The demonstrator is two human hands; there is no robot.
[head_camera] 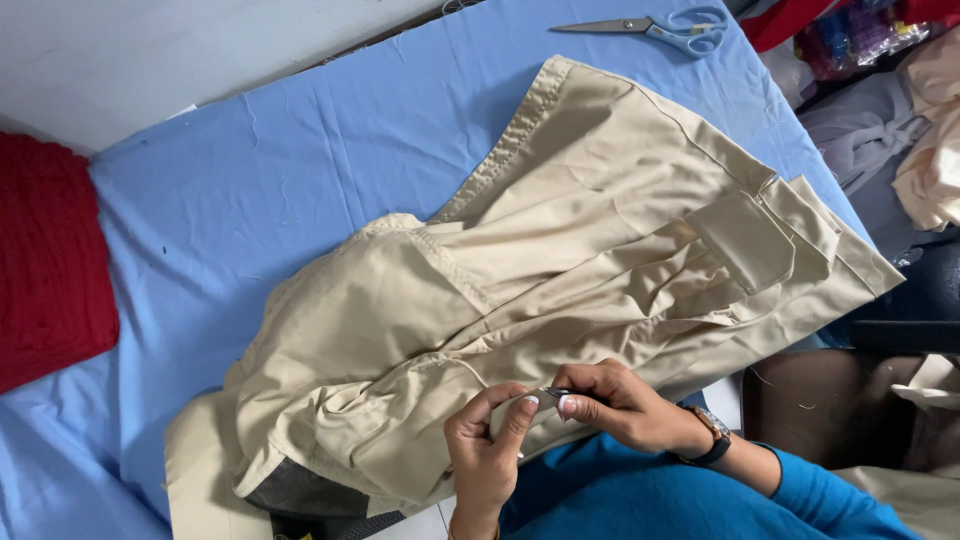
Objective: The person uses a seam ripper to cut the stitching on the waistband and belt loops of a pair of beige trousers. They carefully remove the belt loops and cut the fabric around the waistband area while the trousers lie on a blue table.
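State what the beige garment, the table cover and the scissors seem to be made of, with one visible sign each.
Beige garment: probably woven cotton-type cloth, matte; crisp creases and stitched seams.
Blue table cover: thin woven fabric, matte; fine wrinkles.
Scissors: shiny grey blades, likely steel; smooth light-blue handles, apparently plastic.

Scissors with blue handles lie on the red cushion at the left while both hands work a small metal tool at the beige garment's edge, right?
Not quite. The scissors lie on the blue sheet at the top, not on the red cushion. The head view shows it. The rest holds: left hand and right hand pinch a small metal tool at the beige garment.
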